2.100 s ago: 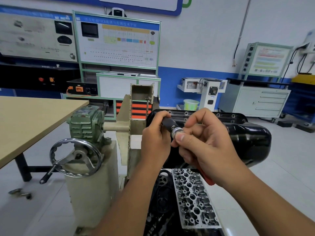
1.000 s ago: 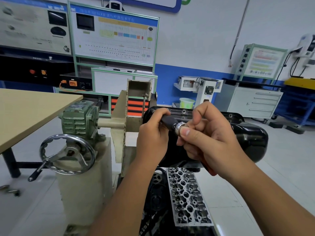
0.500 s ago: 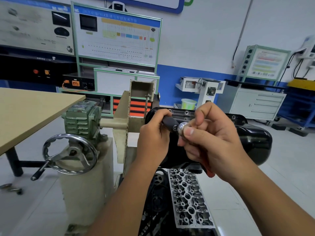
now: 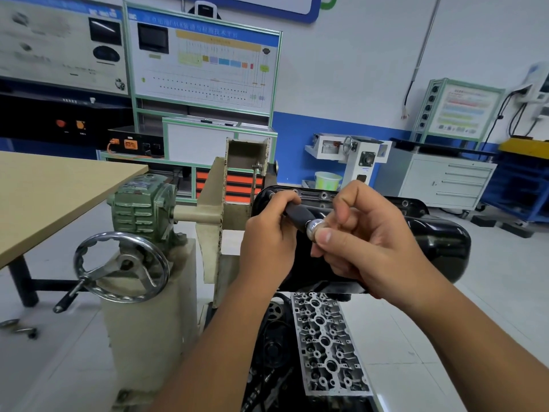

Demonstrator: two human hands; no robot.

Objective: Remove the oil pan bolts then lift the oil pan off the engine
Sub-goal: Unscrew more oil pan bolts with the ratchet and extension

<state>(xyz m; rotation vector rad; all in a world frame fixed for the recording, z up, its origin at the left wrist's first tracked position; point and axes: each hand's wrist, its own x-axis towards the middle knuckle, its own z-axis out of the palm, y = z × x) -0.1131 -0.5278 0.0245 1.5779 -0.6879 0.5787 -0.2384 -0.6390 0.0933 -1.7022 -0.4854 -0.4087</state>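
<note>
Little has shifted since earlier: the oil pan sits bolted atop the engine at twelve o'clock. My left hand steadies the driver shaft on a bolt while my right hand pinches its chrome end to spin it.

The left hand covers the far end of the black tool, so whatever it meets on the oil pan rim is hidden. The right hand hides the pan's middle. The cylinder head runs off the near edge. Print on the far wall panel is too blurred to read.
</note>
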